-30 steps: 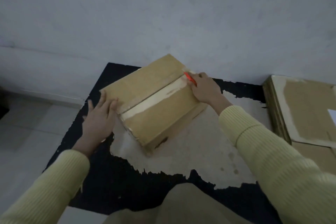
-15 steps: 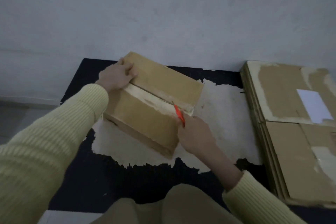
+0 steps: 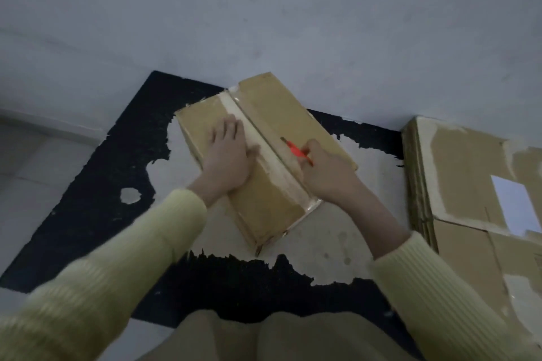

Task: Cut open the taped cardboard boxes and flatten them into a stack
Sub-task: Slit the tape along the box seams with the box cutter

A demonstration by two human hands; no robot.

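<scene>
Cardboard box: brown corrugated board, rectangular, closed, lying flat and slantwise on a black mat at the foot of the wall.
Left hand: fingers straight and spread, pressed flat on the left top flap, thumb touching the tape strip.
Right hand: fingers curled round a slim orange cutter, its tip on the right flap just beside the centre seam.
Tape strip: pale, glossy, running along the seam and over the near end.
Sleeves: yellow-green ribbed knit.
Mat: rough, its face worn to a ragged pale patch under the box.
Stack of flattened boxes: right of the mat, brown, with torn pale patches.
White label: no writing legible.
Wall: plain grey, matte.
</scene>
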